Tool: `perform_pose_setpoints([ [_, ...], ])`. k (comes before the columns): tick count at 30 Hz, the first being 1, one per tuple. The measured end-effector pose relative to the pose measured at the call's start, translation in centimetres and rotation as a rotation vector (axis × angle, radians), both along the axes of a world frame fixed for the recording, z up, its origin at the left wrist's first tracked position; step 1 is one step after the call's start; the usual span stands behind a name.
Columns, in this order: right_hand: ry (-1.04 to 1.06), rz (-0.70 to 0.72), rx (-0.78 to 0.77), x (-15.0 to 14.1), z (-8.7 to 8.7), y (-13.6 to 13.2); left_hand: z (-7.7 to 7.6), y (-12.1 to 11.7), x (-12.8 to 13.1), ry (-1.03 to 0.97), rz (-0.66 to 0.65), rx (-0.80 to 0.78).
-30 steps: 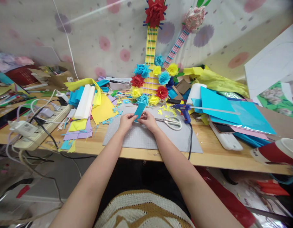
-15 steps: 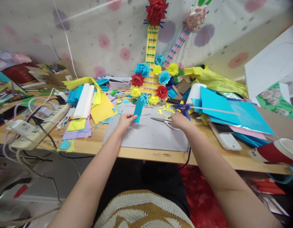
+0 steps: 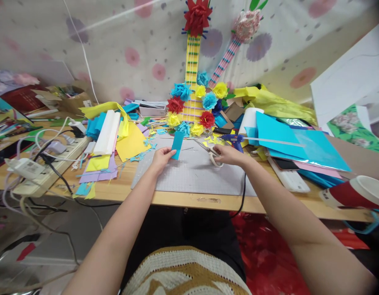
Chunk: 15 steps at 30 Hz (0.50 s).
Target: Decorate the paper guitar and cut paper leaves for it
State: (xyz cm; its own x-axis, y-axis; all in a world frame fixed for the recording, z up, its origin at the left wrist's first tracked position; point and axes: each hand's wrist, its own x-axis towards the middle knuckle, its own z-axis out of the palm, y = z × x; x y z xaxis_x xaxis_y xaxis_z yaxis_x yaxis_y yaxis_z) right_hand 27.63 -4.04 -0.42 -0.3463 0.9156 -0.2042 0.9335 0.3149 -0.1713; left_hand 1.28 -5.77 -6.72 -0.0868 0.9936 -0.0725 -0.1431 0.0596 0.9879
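Note:
Between the thumb and fingers of my left hand (image 3: 163,159) is a small blue paper strip (image 3: 177,144), held upright over the grey cutting mat (image 3: 189,176). My right hand (image 3: 228,155) is closed on the handles of a pair of scissors (image 3: 214,156), whose blades point up and to the left, toward the paper but apart from it. A blue glue gun (image 3: 234,139) lies just behind my right hand. Yellow and blue paper scraps (image 3: 214,140) are scattered along the mat's far edge.
A yellow paper guitar (image 3: 192,61) with paper flowers leans on the back wall. Blue sheets (image 3: 280,135) and a red-and-white cup (image 3: 358,191) are at the right. A power strip (image 3: 54,168) with tangled cables stands at the left; a black cord hangs over the table's front edge.
My right hand has lifted the scissors and turned them, so the blades now angle more upward. The left hand keeps the blue paper in nearly the same place.

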Motion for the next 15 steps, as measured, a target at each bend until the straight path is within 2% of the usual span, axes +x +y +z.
perform_pose_setpoints([
  [6, 0.074, 0.184, 0.133, -1.9, -0.5, 0.3, 0.0, -0.1, 0.1, -0.023, 0.002, 0.011],
  [10, 0.100, 0.286, 0.098, -3.4, -0.2, 0.6, 0.1, -0.2, 0.2, -0.017, -0.022, 0.015],
  [15, 0.077, 0.324, 0.073, -4.8, -0.1, 1.1, 0.1, -0.3, 0.1, 0.035, -0.049, 0.028],
])
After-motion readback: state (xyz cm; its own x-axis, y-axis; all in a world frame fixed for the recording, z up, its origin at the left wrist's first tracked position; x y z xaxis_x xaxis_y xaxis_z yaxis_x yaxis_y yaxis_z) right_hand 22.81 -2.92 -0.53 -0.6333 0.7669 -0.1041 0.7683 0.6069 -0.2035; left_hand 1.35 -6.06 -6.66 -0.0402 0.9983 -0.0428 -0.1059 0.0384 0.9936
